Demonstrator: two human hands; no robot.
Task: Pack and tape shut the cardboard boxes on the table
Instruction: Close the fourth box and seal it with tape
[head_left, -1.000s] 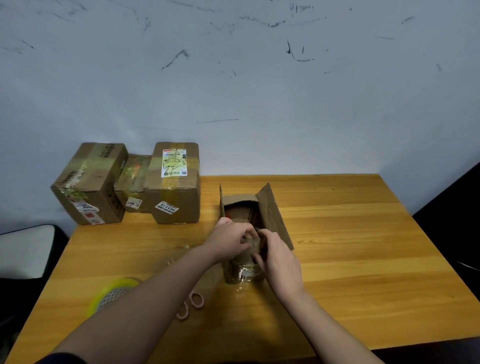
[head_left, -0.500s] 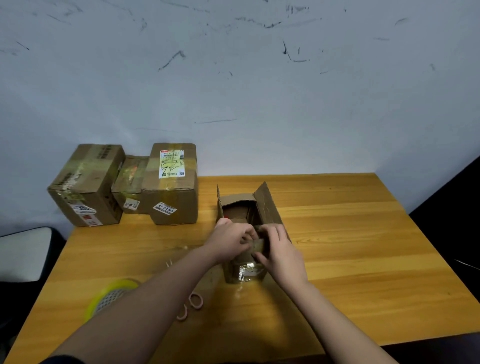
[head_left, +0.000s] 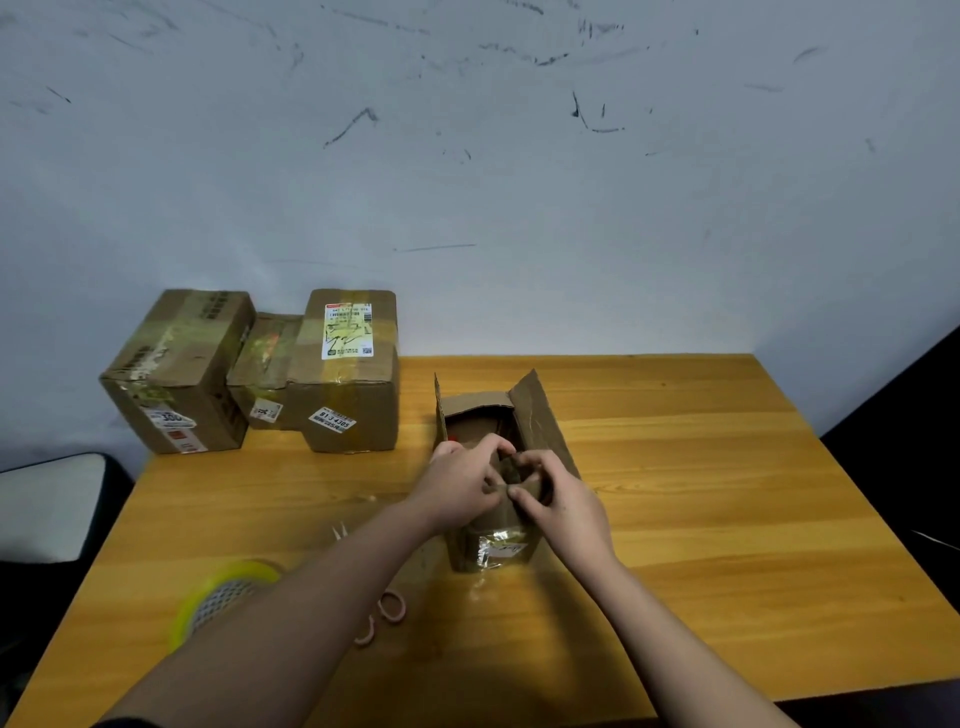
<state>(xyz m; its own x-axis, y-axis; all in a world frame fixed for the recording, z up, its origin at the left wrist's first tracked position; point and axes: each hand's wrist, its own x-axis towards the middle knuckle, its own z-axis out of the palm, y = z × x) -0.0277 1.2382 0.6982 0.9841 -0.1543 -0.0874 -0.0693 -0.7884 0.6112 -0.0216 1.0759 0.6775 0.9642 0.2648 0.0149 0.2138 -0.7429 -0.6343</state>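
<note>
Both your hands meet over the near end of the open box (head_left: 493, 540), which stands mid-counter with its long axis running away from you — left hand (head_left: 462, 483) and right hand (head_left: 563, 501) each curl their fingers onto the near flap (head_left: 511, 491), pinching it. Side flaps stand upright beyond; tape roll (head_left: 223, 597) lies nearer your left arm.

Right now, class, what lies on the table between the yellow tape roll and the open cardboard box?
The head view shows pink-handled scissors between the tape roll and the open box, partly hidden under the left forearm.
</note>
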